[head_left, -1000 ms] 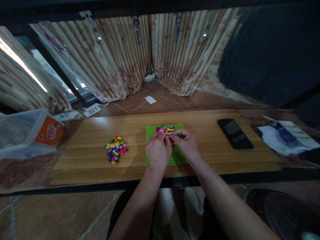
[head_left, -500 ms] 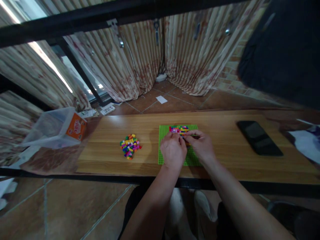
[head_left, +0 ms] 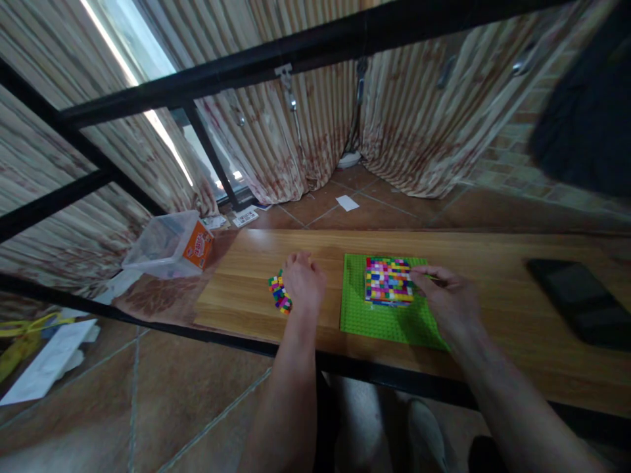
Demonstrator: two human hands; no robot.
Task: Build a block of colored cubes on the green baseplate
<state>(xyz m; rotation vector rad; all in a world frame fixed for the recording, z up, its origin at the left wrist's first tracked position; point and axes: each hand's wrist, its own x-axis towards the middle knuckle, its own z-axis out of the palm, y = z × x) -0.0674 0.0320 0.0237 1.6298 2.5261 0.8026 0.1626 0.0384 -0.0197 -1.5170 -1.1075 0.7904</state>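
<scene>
Multicoloured loose bricks (head_left: 280,294) now lie partly beneath the left hand (head_left: 304,281).

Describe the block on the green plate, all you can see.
The block is roughly rectangular, made of small bricks in rows, apparently plastic, in mixed colours: red, yellow, orange, pink, purple, blue, green, white. It sits flat on the plate, close to its far edge, with more bare green on the near side. Some of the near side wall shows. The right hand has its fingertips at the block's right edge; whether they touch it is unclear.
</scene>
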